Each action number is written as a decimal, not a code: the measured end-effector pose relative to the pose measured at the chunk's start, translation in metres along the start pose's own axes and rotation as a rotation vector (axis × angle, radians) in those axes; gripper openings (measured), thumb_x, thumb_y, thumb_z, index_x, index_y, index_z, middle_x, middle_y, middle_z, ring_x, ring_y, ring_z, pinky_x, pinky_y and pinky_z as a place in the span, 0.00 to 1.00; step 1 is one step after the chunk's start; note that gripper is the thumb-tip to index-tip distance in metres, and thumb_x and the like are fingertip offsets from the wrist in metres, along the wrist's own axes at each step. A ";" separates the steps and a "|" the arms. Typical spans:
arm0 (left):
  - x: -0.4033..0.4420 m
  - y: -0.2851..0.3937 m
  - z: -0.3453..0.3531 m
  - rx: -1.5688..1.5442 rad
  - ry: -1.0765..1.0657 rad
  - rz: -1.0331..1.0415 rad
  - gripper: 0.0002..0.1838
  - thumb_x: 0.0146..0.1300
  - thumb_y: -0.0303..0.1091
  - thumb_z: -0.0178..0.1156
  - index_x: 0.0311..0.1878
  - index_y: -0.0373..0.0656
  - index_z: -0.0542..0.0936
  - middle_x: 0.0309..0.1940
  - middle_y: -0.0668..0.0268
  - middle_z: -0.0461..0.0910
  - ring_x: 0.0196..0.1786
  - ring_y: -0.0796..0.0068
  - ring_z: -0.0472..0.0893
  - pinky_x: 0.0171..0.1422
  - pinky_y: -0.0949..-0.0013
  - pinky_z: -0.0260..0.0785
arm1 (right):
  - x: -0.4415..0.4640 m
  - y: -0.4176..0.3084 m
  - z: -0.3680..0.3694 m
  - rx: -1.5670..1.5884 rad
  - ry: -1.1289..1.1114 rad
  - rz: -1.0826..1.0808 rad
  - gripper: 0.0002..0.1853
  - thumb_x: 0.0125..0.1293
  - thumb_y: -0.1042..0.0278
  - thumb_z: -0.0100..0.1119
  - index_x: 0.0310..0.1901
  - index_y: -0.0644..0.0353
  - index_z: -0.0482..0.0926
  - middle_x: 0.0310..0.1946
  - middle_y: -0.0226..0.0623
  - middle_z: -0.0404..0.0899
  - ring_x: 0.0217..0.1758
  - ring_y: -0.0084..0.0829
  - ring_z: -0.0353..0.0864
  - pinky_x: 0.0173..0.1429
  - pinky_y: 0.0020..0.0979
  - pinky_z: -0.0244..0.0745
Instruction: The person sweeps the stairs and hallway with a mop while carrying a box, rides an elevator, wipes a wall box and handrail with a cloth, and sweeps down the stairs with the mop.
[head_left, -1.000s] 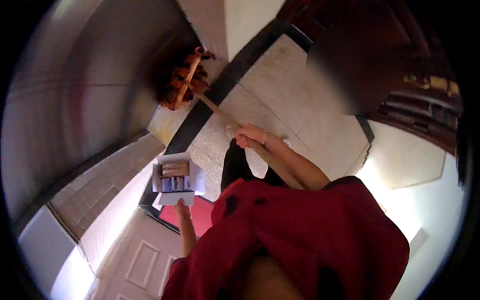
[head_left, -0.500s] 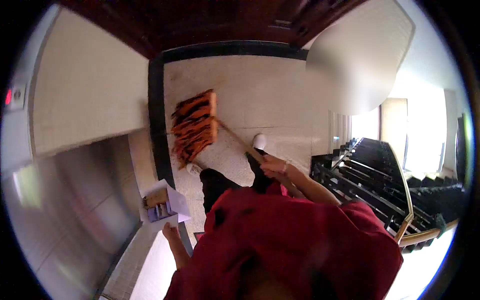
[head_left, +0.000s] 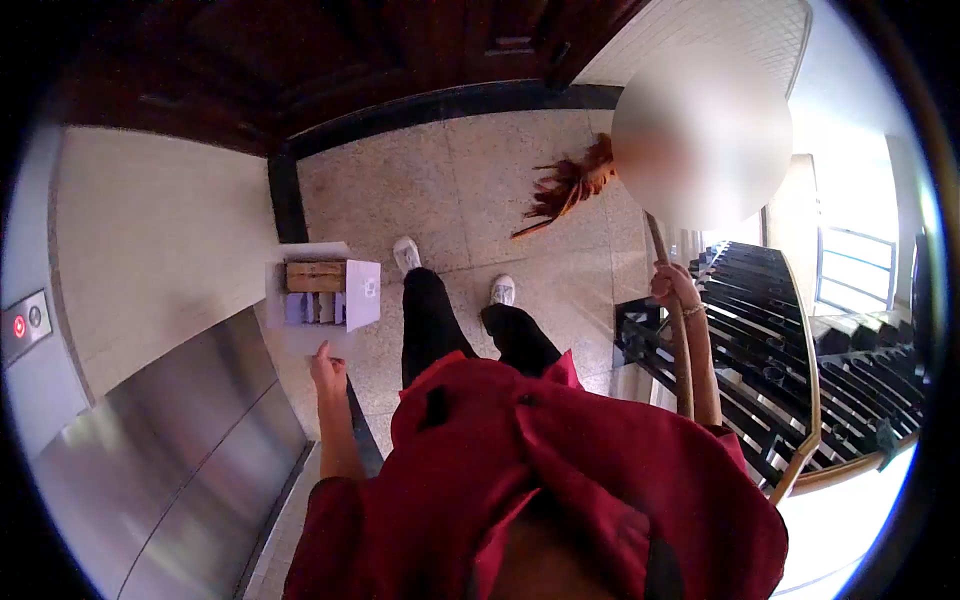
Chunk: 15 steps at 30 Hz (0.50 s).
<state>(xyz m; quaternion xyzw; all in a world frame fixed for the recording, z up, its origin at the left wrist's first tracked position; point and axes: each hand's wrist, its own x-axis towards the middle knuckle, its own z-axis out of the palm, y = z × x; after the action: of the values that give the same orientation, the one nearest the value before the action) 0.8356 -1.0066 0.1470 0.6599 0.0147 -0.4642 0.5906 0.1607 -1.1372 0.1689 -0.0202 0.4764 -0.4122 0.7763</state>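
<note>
My left hand holds the near flap of an open white cardboard box, its fingers partly hidden by the box. Inside the box lie a brown cardboard piece and some pale upright items. On the right, my right hand is wrapped round a long wooden handle. An orange-brown bristled broom head is above the floor or on it, partly covered by a round blurred patch that also hides part of the handle.
Black stair railings with a wooden handrail stand at the right. A dark red door is at the top. Metal lift doors and a lit button panel are at the left. My shoes stand on the tiled floor.
The view has turned from the lift side towards the stairs. The broom head has swung from the left to the right, and my right hand has moved right with the handle. The box stays held.
</note>
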 end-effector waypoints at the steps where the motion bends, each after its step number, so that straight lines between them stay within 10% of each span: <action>1: 0.010 0.001 0.002 -0.007 -0.002 -0.052 0.12 0.50 0.26 0.54 0.40 0.43 0.70 0.33 0.66 0.72 0.35 0.72 0.73 0.35 0.69 0.68 | -0.001 -0.006 0.009 0.050 0.025 -0.011 0.04 0.59 0.73 0.43 0.29 0.60 0.66 0.12 0.23 0.55 0.12 0.16 0.54 0.15 0.17 0.53; 6: 0.041 0.012 0.033 0.023 -0.010 -0.134 0.13 0.49 0.26 0.54 0.41 0.43 0.70 0.35 0.67 0.72 0.36 0.73 0.72 0.36 0.70 0.67 | 0.025 -0.020 0.053 0.498 -0.151 0.022 0.11 0.61 0.74 0.39 0.44 0.70 0.65 0.14 0.23 0.55 0.12 0.12 0.55 0.15 0.14 0.56; 15: 0.022 0.037 -0.055 0.355 -0.075 -0.076 0.18 0.50 0.25 0.50 0.47 0.39 0.67 0.39 0.64 0.71 0.42 0.69 0.71 0.42 0.66 0.68 | 0.174 0.046 0.177 0.425 -0.374 0.432 0.10 0.59 0.72 0.41 0.42 0.64 0.66 0.15 0.25 0.57 0.14 0.14 0.57 0.15 0.15 0.58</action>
<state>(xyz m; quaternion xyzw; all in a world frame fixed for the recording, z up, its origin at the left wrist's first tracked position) 0.9019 -0.9852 0.1546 0.7350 -0.0648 -0.5057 0.4471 0.3591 -1.2855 0.1201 0.1678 0.2231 -0.3175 0.9062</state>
